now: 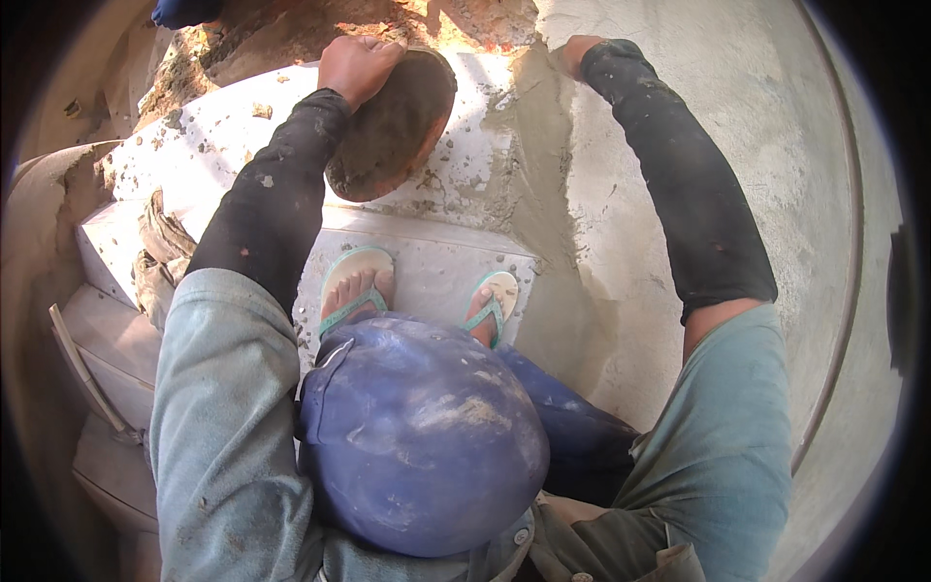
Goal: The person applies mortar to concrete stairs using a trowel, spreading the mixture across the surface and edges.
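Observation:
My left hand point(361, 70) is closed in a fist on the upper rim of a round, shallow mortar pan point(393, 131). Dark wet mortar smears the face of the pan, which is tilted over a pale step splattered with crumbs. My right hand point(579, 55) is curled against the wall at the top of a fresh grey mortar strip point(543, 145). Its fingers are mostly hidden, and whatever they hold does not show. The strip runs down the corner where the steps meet the pale wall point(698, 126).
I stand in flip-flops point(357, 281) on a lower step point(417, 242). A crumpled, dirty cloth point(160, 247) lies on the steps at the left, above a thin strip point(92, 369). Rough earth and rubble point(262, 44) lie beyond the top step. Something blue point(184, 12) shows at the far left.

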Motion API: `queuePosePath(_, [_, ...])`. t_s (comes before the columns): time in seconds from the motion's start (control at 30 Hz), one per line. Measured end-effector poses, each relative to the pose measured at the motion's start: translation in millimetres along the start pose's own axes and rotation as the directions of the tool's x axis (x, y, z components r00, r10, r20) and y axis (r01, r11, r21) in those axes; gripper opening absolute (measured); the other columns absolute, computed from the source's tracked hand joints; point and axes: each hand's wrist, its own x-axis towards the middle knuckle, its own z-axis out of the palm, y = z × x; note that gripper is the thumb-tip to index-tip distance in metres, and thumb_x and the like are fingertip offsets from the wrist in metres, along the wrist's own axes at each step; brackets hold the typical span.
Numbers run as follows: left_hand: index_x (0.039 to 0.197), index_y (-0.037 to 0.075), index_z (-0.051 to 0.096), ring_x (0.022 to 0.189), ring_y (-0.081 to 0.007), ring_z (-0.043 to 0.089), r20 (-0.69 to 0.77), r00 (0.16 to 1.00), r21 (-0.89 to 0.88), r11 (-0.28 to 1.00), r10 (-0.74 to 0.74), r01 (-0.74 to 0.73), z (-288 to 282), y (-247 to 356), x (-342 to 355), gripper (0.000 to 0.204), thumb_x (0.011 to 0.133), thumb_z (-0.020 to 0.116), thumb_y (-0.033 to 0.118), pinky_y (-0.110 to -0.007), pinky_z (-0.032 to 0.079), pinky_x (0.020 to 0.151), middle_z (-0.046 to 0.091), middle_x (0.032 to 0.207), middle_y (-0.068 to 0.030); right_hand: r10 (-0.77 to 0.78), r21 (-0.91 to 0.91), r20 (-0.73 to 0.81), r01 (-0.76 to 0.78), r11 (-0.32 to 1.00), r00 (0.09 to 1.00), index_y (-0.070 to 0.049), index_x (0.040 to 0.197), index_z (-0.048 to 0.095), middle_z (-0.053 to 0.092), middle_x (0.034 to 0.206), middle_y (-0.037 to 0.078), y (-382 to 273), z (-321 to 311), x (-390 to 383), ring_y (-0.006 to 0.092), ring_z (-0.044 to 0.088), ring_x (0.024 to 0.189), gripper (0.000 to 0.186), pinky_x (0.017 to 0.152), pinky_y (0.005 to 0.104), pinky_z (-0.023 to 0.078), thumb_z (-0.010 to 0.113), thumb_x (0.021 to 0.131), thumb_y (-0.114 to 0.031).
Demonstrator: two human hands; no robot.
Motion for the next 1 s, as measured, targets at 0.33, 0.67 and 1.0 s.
queuePosePath(0.33, [0.087,0.004,0.073,0.087,-0.0376,0.066,0.044,0.999,0.002,1.0,0.0,0.0,-6.4,-10.0,2.4,0.048,0.083,0.06,0.051,-0.043,0.053,0.082,0.07,0.089,-0.0192,0.075,-0.22,0.459,0.032,0.975,0.885,-0.011,0.097,0.077,0.074,0.096,0.011,-28.1,-65.9,-100.8,0.0274,0.072,0.085,0.023,0.073,0.0401,0.056,0.074,0.074,-0.01])
queuePosePath(0.67, [0.075,0.001,0.068,0.067,-0.0279,0.061,-0.013,0.998,-0.097,0.993,-0.062,0.061,-8.9,-16.6,5.8,0.045,0.081,0.067,0.046,-0.038,0.051,0.07,0.066,0.071,-0.013,-0.007,0.039,0.697,-0.028,0.999,0.717,0.003,0.081,0.068,0.067,0.069,0.011,-16.8,-100.1,-198.2,0.0221,0.068,0.062,0.021,0.054,0.0356,0.054,0.061,0.084,-0.017])
queuePosePath(1.0, [0.073,-0.001,0.07,0.056,-0.0072,0.048,0.002,0.988,-0.269,0.952,-0.152,0.147,-19.1,-18.2,4.2,0.038,0.082,0.074,0.036,-0.028,0.044,0.057,0.057,0.059,0.0023,0.112,0.917,0.384,-0.365,-0.158,0.917,0.007,0.109,0.05,0.057,0.082,0.009,-38.0,89.6,-144.5,0.0169,0.058,0.056,0.04,0.048,0.0335,0.051,0.062,0.093,-0.028])
